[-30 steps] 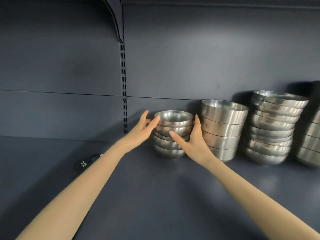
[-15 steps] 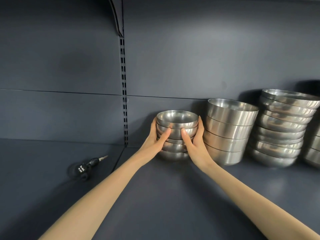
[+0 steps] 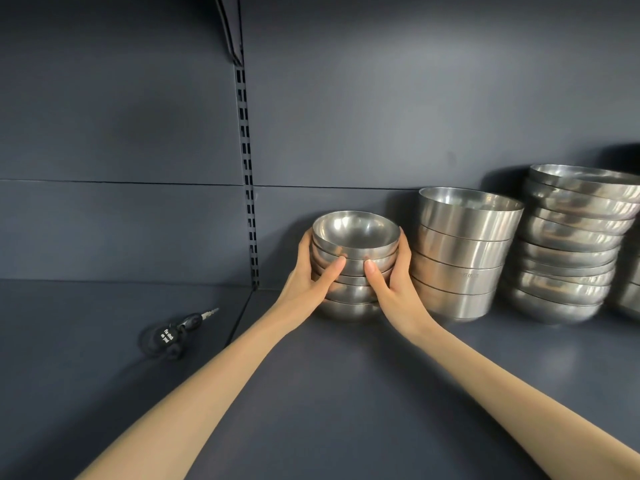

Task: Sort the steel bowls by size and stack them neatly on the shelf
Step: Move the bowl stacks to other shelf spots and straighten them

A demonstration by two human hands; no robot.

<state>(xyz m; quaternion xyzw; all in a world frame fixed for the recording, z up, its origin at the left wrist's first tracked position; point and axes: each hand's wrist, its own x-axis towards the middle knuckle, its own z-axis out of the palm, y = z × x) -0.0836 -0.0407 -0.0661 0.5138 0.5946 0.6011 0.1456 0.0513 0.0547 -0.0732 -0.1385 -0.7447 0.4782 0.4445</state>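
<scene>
Small bowl stack [image 3: 355, 235]: brushed steel, satin sheen, soft reflections; the straight-walled stack [image 3: 465, 245] just right of it shows brighter vertical glare, same metal. Shelf [image 3: 346, 393] under it is matt dark-grey, smooth; the key tag [image 3: 165, 336] left of it looks glossy black plastic.

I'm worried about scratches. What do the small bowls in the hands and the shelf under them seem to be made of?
The stack of small bowls, gripped by the left hand and right hand, looks like stainless steel, brushed satin finish: silvery grey, soft streaked highlights. The shelf seems painted metal, matt dark grey, showing only dull glare; coated board cannot be ruled out.
</scene>
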